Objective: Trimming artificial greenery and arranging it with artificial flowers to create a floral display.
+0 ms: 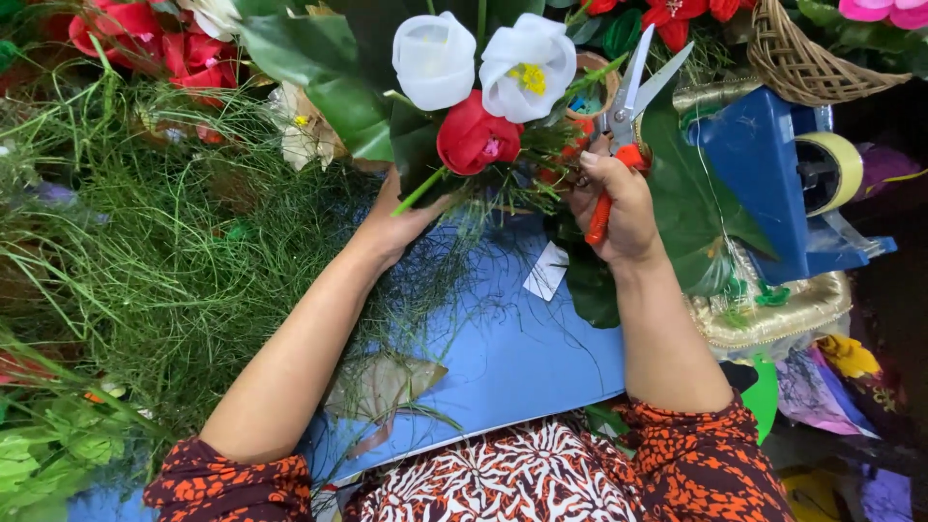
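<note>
Your left hand [394, 224] is closed around the stems of a bunch of artificial flowers [476, 87]: two white blooms, one red rosebud and broad green leaves, held upright above the flat blue board [512, 358]. Your right hand [619, 208] is gripped shut on the orange handles of a pair of steel-bladed scissors [633, 92], blades parted and pointing up, just beside the bunch. A heap of thin green grass strands [164, 251] lies to the left. A blue tape dispenser [773, 174] stands to the right, below a woven wicker basket [812, 53].
</note>
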